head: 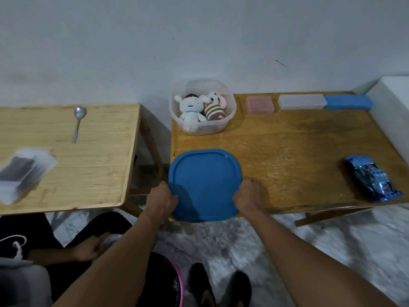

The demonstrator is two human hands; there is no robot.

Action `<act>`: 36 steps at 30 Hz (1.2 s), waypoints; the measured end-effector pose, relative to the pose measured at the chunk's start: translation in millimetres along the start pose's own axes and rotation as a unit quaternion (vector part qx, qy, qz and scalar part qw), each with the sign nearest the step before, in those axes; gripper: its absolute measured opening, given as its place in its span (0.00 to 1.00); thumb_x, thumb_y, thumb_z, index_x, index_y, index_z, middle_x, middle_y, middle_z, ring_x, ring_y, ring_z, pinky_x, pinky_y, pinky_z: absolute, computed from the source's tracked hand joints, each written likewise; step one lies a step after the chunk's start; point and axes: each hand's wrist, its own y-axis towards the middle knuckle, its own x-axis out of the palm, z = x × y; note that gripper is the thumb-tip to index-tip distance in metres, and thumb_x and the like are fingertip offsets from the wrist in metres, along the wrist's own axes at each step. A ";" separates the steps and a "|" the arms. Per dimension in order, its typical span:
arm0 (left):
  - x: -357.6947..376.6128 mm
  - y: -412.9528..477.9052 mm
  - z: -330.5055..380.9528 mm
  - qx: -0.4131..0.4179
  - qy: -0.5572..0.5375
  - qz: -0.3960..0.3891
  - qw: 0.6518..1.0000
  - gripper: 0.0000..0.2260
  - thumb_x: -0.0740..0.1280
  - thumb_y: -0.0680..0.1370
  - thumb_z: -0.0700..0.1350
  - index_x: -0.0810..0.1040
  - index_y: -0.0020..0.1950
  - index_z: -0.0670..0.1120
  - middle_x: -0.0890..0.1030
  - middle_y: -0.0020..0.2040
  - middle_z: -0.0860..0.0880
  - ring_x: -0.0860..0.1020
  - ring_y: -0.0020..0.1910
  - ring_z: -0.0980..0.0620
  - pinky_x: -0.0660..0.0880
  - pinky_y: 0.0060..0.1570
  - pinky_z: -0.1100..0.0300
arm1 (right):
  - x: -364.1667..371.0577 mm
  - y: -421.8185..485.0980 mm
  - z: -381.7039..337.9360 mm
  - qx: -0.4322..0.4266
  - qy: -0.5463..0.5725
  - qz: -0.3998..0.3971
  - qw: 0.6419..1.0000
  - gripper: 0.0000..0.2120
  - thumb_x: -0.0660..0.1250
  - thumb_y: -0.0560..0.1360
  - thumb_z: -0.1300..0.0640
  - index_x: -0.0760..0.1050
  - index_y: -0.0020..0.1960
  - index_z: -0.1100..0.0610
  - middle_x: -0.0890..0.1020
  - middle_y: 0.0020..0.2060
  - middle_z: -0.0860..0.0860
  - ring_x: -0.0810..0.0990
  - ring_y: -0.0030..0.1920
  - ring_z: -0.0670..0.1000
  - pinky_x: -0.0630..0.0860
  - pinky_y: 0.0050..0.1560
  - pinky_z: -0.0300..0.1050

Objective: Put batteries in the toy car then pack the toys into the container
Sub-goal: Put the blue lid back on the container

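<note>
Now gripping blue lid [203,173] at lower centre with left hand [162,199] and right hand [247,193], fingertips hidden under its edges. At right edge, blurred toy car [371,177]; above lid, container [231,111] with plush toys [191,109].

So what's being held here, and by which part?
The blue lid: the left hand grips its near-left edge, the right hand its near-right edge.

No legible text, label, brand, number or sign is being displayed. Surface patterns on the toy car [371,178] at the right of the frame, and on the packets [22,171] at the left, are being rendered too blurred to be read.
</note>
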 end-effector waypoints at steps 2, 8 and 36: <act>1.6 -5.5 -2.7 -0.013 -0.013 -0.002 1.000 0.16 0.66 0.77 0.45 0.71 0.61 0.38 0.77 0.60 0.39 0.78 0.57 0.40 0.77 0.50 0.52 | -2.1 -2.1 -0.6 -0.002 -0.003 0.003 1.000 0.12 0.65 0.73 0.67 0.74 0.56 0.61 0.77 0.52 0.58 0.78 0.48 0.56 0.79 0.45 0.48; -4.6 -20.9 5.5 -0.004 -0.066 0.043 0.997 0.14 0.65 0.78 0.43 0.70 0.61 0.38 0.77 0.60 0.38 0.77 0.57 0.39 0.76 0.52 0.51 | -22.7 -10.0 -5.6 -0.025 0.000 0.020 0.999 0.18 0.64 0.75 0.66 0.69 0.64 0.59 0.73 0.56 0.57 0.74 0.51 0.55 0.73 0.45 0.45; -92.2 -23.0 99.3 0.126 -0.201 0.169 0.957 0.38 0.73 0.73 0.37 0.57 0.79 0.45 0.73 0.69 0.43 0.73 0.67 0.42 0.76 0.62 0.47 | -141.0 62.3 -57.4 -0.173 0.143 0.066 0.972 0.26 0.68 0.74 0.64 0.67 0.71 0.53 0.76 0.64 0.52 0.77 0.60 0.55 0.76 0.53 0.47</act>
